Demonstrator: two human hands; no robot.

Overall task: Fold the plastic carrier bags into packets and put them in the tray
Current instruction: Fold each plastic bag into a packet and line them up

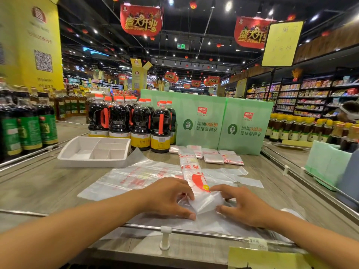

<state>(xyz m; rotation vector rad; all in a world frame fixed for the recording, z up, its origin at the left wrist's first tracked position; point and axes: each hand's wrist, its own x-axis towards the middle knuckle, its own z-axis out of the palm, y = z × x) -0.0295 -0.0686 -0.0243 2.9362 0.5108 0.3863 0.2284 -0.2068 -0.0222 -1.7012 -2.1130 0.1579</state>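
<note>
One spread bag (pixel 136 177) covers the mid-counter; on it lies the long folded strip (pixel 191 167), which looks light, limp and slick and is best held at its doubled near end, where the left hand (pixel 171 197) and right hand (pixel 244 206) each pinch it, fingers curled. The tray (pixel 91 163) sits far left and the packets (pixel 223 159) far right; the layers under the fold are hidden.

- Above you, the red hanging banners (pixel 140 20) read "盛大开业" and "GRAND OPENING".
- The green boxes (pixel 202 123) say "加加" and "加加0添加 健康带回家".
- The red print on your carrier bag (pixel 191 167) is too smeared to read.
</note>
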